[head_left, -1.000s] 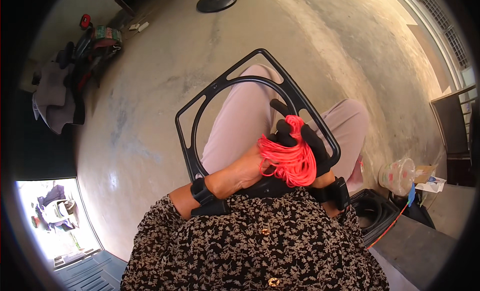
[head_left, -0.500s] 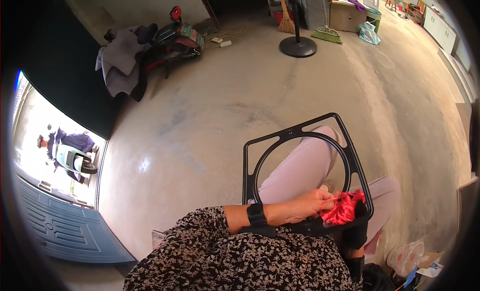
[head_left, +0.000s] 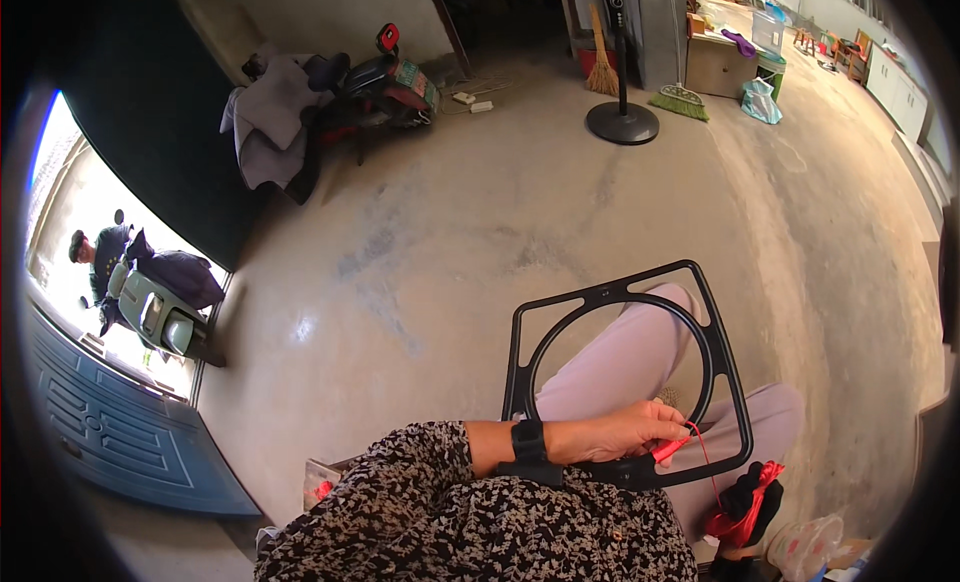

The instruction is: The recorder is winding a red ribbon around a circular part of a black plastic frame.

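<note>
A black square frame (head_left: 727,363) with a large round opening stands tilted over my lap, in front of my pink-trousered legs. My left hand (head_left: 630,428), with a black band at the wrist, reaches across its lower edge. Its fingertips pinch a thin red cord (head_left: 704,450), and a short red piece (head_left: 672,448) shows under them. The cord runs down to a shiny red bundle (head_left: 735,527) outside the frame's lower right corner. My right hand (head_left: 752,494), apparently in a black glove, is closed around that bundle; its fingers are partly hidden.
A clear plastic bag (head_left: 806,544) lies at lower right. Ahead stand a black fan (head_left: 622,122), brooms (head_left: 680,103) and a covered scooter (head_left: 385,94). At left, beyond a blue door (head_left: 130,422), a person (head_left: 100,252) is with a green scooter (head_left: 160,312) in the doorway.
My right hand has moved down and right with the red bundle, away from my left hand, drawing the cord out between them. The person and green scooter have come nearer the doorway.
</note>
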The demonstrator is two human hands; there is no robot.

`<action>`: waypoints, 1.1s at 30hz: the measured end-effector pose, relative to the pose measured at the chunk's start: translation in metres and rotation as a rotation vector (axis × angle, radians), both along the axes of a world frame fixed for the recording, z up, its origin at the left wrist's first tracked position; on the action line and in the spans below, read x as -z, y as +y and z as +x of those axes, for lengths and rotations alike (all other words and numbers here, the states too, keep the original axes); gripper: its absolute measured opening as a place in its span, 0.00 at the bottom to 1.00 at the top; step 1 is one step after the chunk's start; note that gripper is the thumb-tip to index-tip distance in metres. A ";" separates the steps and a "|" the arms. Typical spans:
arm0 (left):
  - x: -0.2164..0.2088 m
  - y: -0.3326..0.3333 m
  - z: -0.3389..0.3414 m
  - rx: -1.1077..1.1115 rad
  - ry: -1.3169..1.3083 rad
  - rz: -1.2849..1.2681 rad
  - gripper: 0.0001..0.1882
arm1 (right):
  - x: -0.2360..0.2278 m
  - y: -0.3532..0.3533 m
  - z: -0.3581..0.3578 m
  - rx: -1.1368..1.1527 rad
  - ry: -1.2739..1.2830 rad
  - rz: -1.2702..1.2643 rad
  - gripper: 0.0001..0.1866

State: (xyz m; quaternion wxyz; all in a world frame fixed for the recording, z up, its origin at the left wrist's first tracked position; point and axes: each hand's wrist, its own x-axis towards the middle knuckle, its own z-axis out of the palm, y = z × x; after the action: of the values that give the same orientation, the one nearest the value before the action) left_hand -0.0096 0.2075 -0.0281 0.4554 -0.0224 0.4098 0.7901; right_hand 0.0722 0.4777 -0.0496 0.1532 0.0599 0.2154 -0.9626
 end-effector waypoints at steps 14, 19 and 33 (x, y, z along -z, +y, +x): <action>-0.004 0.000 0.000 -0.015 0.012 0.016 0.09 | 0.013 0.001 -0.004 0.085 -0.030 -0.142 0.13; -0.004 -0.003 -0.001 -0.003 0.027 0.038 0.08 | 0.003 0.002 -0.011 -0.013 -0.021 -0.239 0.13; 0.000 -0.002 0.000 -0.009 0.040 0.006 0.11 | 0.013 -0.001 -0.005 0.128 -0.046 -0.085 0.12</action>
State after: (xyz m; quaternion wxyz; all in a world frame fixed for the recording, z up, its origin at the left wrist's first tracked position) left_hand -0.0099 0.2057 -0.0284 0.4436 -0.0073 0.4164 0.7936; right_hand 0.0671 0.4767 -0.0626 0.0988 0.0891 0.1663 -0.9771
